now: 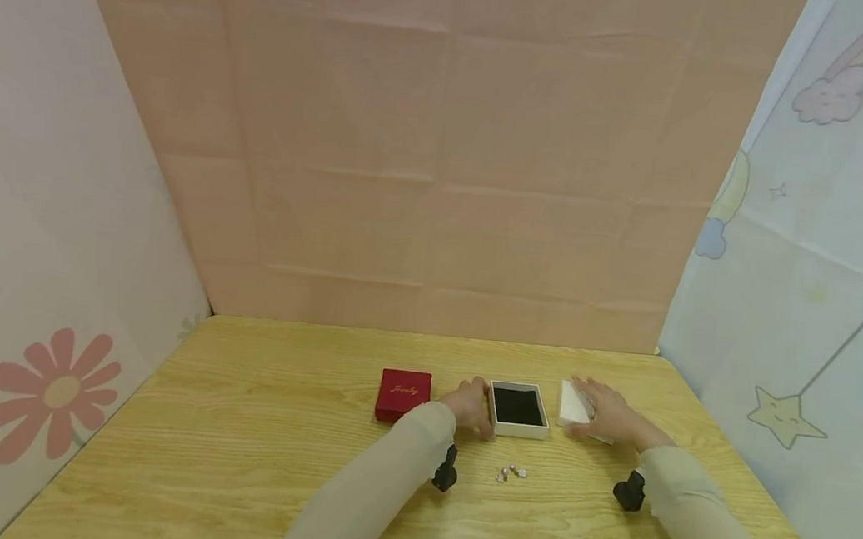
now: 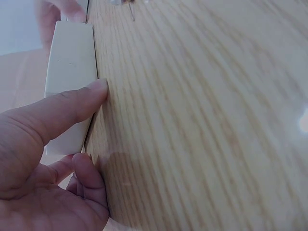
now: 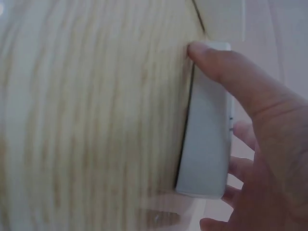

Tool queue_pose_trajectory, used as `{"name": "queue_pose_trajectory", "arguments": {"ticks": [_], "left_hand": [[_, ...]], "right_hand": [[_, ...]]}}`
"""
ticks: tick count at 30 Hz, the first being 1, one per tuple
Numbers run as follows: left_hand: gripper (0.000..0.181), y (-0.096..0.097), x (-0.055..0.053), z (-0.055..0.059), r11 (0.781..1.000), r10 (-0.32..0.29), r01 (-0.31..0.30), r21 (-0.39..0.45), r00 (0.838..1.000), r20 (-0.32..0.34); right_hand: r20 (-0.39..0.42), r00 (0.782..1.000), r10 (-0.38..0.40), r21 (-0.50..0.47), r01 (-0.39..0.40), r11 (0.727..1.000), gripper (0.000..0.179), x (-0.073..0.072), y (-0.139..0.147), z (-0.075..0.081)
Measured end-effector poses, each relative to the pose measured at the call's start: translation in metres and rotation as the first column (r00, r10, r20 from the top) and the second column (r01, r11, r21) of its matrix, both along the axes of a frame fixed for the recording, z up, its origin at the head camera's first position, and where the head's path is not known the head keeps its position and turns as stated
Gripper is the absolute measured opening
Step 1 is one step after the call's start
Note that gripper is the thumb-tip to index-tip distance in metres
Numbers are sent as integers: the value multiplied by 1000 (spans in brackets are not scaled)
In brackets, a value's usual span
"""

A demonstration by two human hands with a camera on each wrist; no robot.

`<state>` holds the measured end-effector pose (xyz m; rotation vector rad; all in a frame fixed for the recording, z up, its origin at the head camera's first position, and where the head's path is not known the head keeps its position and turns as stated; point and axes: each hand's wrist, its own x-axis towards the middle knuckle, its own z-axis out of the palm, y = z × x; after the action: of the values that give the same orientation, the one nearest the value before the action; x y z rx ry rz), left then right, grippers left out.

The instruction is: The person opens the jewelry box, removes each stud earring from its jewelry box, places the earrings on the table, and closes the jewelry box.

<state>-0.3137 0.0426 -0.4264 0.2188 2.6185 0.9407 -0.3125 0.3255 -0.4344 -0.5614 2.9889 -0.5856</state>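
A shallow white box with a black lining sits on the wooden table. My left hand holds it at its left end; in the left wrist view the thumb lies across the box's front wall and the other fingers bend near the left end. To the right is a white lid-like box part, partly hidden under my right hand. That hand grips it, thumb at the near left corner and fingers behind the front wall in the right wrist view.
A red box with gold lettering stands left of my left hand. Several small silvery pieces, like earrings, lie on the table in front of the white box. A pink backdrop rises behind, with patterned side walls.
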Motion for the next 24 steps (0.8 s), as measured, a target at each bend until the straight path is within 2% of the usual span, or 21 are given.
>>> {"name": "queue_pose_trajectory", "arguments": {"ticks": [4,7,15,24], "left_hand": [[74,0,1,0,1000,-3,3,-6,1000,-1],[75,0,1,0,1000,-5,5,-15,1000,-3],[74,-1,4,3,1000,-8,8,-16,1000,-9],[75,-2,2,3,1000,-18,18,-19,1000,-17]], "right_hand": [[72,997,-15,-5,15,1000,102,1,3,-5],[92,995,-22,-17,24,1000,103,1,3,-5],[95,994,-56,-18,58,998,103,1,2,-2],[62,996,-69,-6,70,998,100,-4,2,3]]}}
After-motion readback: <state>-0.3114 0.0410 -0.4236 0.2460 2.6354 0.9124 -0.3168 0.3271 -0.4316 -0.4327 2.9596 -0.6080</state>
